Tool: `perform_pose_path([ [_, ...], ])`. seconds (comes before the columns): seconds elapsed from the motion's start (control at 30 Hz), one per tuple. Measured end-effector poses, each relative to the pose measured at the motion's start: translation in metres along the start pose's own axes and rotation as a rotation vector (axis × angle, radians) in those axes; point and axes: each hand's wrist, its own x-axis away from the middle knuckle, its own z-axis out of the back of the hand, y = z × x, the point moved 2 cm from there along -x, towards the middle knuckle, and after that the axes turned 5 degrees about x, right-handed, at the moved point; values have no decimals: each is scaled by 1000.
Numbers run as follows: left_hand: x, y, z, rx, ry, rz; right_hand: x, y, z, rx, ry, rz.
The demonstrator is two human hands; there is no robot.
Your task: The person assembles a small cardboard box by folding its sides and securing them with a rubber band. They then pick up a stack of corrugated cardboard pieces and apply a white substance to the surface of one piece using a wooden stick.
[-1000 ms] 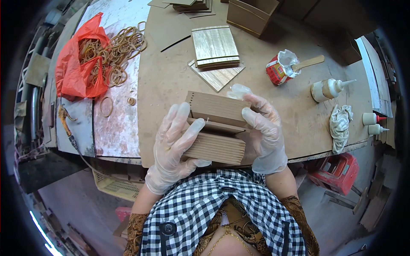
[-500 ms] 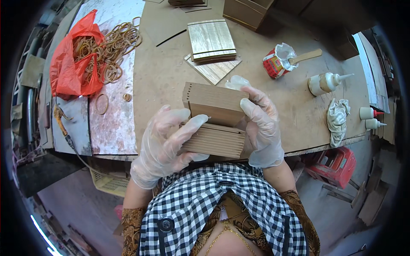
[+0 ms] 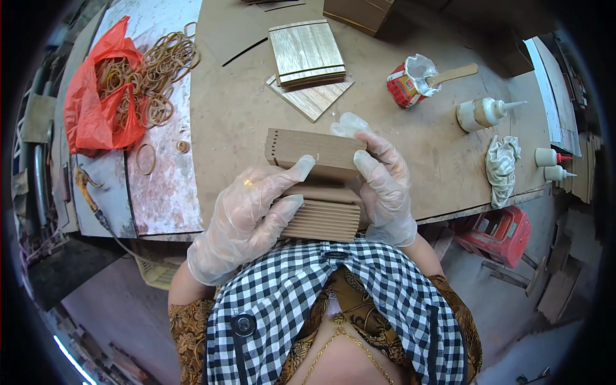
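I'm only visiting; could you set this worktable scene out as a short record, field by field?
Left hand: clear-gloved, fingertips touching the pieces below
Right hand: clear-gloved, gripping the upper piece's right end
Upper piece: brown block with small dark holes
Lower piece: brown ridged slab; whether joined, unclear
Left side: red plastic bag with tan rubber bands
Beyond hands: stacked pale wood-grained panels
Right side: red tub of white paste, white squeeze bottle, crumpled white cloth

Tabletop [image 3: 237, 128], brown, left part white | red bag [image 3: 77, 112] and rubber bands [image 3: 163, 74], left | stacked wooden squares [image 3: 307, 51], middle | tub [image 3: 401, 88], bottle [image 3: 475, 117], rag [image 3: 502, 168], right
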Motion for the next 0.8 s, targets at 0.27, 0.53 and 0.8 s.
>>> perform_pose_path([
  [0.27,-9,2,6,117,-50,139,3,2,1,16,-36,10],
  [0.53,-20,10,9,546,24,596,1,3,5,50,-10,-67],
  [0.8,-27,6,16,559,53,670,0,4,10,88,-2,-69],
])
